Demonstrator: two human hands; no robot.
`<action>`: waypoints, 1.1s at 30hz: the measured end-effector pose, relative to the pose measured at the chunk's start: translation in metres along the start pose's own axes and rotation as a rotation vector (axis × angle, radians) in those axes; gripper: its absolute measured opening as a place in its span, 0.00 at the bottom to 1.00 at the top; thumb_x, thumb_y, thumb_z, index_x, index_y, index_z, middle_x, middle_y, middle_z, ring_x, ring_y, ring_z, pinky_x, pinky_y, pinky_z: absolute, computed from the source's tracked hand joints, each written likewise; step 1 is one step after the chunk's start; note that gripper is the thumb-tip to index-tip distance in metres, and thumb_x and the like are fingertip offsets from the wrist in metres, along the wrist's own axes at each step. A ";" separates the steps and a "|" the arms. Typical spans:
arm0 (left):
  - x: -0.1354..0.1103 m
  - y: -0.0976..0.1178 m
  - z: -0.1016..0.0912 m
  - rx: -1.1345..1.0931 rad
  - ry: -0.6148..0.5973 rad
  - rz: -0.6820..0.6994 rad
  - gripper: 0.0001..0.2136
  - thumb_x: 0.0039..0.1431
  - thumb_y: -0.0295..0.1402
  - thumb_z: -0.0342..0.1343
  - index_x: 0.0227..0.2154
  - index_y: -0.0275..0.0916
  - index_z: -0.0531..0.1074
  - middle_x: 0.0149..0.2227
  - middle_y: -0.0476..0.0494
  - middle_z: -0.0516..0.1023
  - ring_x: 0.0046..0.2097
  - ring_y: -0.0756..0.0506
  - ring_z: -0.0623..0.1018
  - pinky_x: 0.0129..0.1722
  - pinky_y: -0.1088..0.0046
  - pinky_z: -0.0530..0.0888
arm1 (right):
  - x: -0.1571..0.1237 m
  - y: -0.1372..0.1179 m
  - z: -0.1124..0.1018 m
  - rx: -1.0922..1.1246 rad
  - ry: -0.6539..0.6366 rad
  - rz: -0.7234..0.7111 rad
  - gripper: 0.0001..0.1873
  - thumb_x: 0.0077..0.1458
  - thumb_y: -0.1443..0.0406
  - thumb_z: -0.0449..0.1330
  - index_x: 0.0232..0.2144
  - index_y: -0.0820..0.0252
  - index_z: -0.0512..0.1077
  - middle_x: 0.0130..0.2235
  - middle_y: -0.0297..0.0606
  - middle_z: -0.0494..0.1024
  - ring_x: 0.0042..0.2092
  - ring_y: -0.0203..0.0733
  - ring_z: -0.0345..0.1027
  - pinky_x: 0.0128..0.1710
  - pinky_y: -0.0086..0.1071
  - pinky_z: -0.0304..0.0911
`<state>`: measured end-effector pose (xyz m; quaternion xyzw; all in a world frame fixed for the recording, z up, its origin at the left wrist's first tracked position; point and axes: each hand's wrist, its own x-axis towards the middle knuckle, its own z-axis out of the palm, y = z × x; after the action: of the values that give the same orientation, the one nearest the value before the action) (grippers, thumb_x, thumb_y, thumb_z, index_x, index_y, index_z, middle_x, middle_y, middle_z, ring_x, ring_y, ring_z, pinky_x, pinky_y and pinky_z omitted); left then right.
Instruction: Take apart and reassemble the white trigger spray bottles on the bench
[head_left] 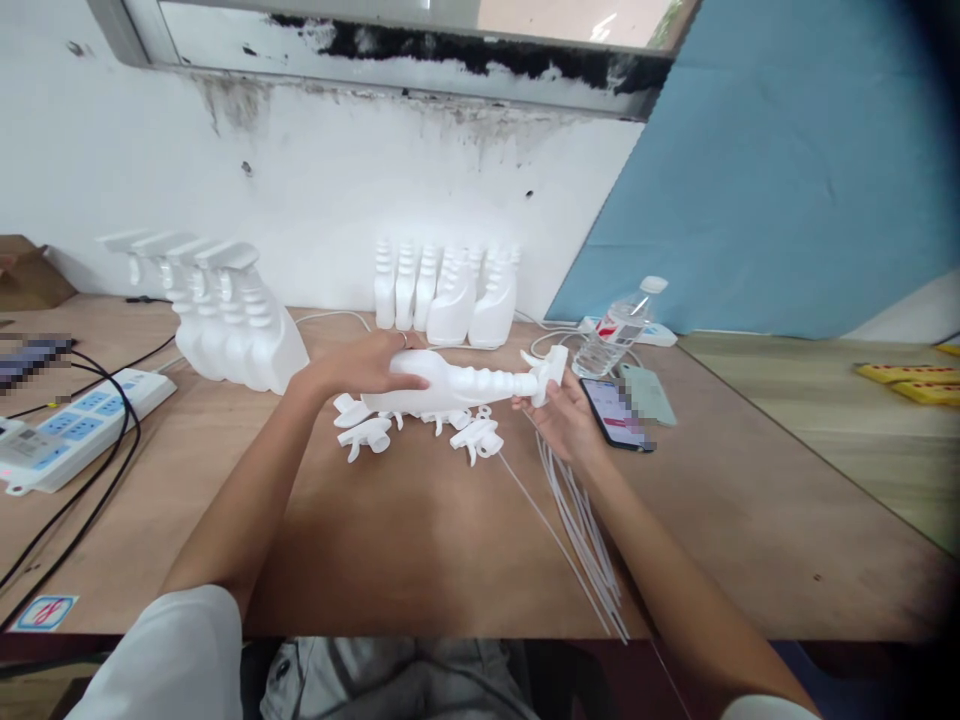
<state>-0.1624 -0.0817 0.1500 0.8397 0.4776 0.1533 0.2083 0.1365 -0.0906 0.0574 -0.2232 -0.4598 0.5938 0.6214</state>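
A white plastic spray bottle [442,382] lies on its side in the air, its ribbed neck pointing right. My left hand [379,365] is wrapped round its body. At the neck's end, my right hand [559,410] grips a white trigger sprayer head [551,375], which sits against the bottle's mouth; whether it is threaded on I cannot tell. Below the bottle, several loose trigger heads [476,437] lie on the table, partly hidden by it. Several thin white dip tubes [581,525] lie beneath my right forearm.
Bottles with sprayer heads [232,320] stand at left, and bottles without heads [472,300] stand by the wall. A water bottle [611,330] and a phone [615,412] are right of my right hand. A power strip [97,420] with black cables lies on the left.
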 end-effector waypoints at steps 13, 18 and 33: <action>0.001 0.038 0.027 0.014 -0.350 0.192 0.27 0.39 0.50 0.63 0.41 0.42 0.65 0.34 0.48 0.74 0.35 0.44 0.73 0.31 0.72 0.64 | 0.002 -0.029 0.088 -0.017 -0.027 -0.020 0.23 0.53 0.43 0.52 0.29 0.56 0.69 0.28 0.38 0.76 0.37 0.48 0.74 0.32 0.40 0.73; 0.005 0.040 0.038 0.018 -0.348 0.162 0.25 0.39 0.49 0.65 0.38 0.39 0.68 0.38 0.44 0.75 0.39 0.41 0.75 0.35 0.69 0.67 | 0.002 -0.029 0.110 -0.095 -0.165 0.004 0.20 0.49 0.46 0.60 0.30 0.56 0.68 0.24 0.35 0.74 0.31 0.46 0.74 0.28 0.38 0.71; -0.030 0.063 -0.002 -0.409 0.444 0.470 0.18 0.58 0.44 0.56 0.51 0.49 0.71 0.48 0.46 0.76 0.49 0.44 0.75 0.45 0.69 0.74 | 0.004 -0.006 0.111 -0.083 -0.253 0.066 0.26 0.45 0.42 0.61 0.29 0.60 0.71 0.25 0.39 0.75 0.29 0.45 0.74 0.25 0.36 0.71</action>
<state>-0.1316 -0.1363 0.1808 0.8137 0.2653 0.4671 0.2220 0.0466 -0.1177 0.1165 -0.1871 -0.5510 0.6176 0.5290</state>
